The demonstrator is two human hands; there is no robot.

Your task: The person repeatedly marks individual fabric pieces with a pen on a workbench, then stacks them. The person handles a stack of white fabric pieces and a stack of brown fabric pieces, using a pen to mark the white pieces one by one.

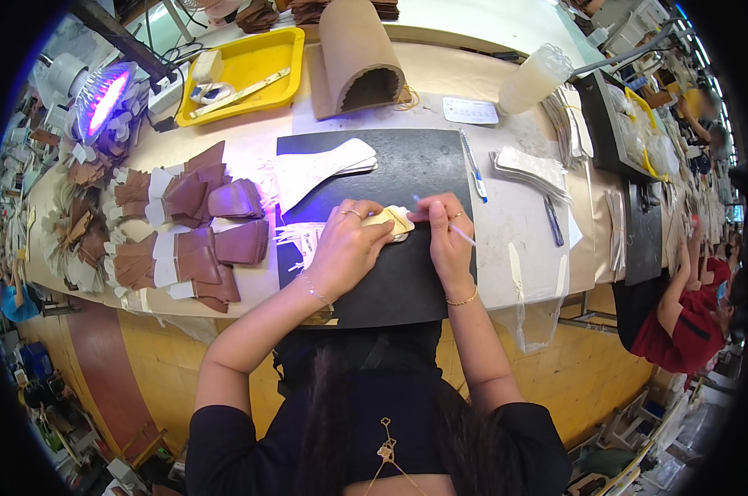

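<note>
My left hand (347, 252) presses a small cream template-like piece (397, 220) down with its bent fingers. Under that piece lie white cut pieces (306, 238) with strips sticking out at the left, partly hidden by the hand. My right hand (451, 252) pinches a slim pale pen (465, 235) close to the cream piece's right end. Both hands work over a black mat (374, 302). Farther back on the mat rests a stack of white cut pieces (328, 169), wide at one end.
Left of the mat lie banded bundles of brown leather pieces (200, 194) beside a glowing lamp (105, 99). Behind are a yellow tray (258, 50) and a curved brown form (357, 50). To the right are pens (553, 221), a white stack (531, 172) and a translucent bottle (535, 78).
</note>
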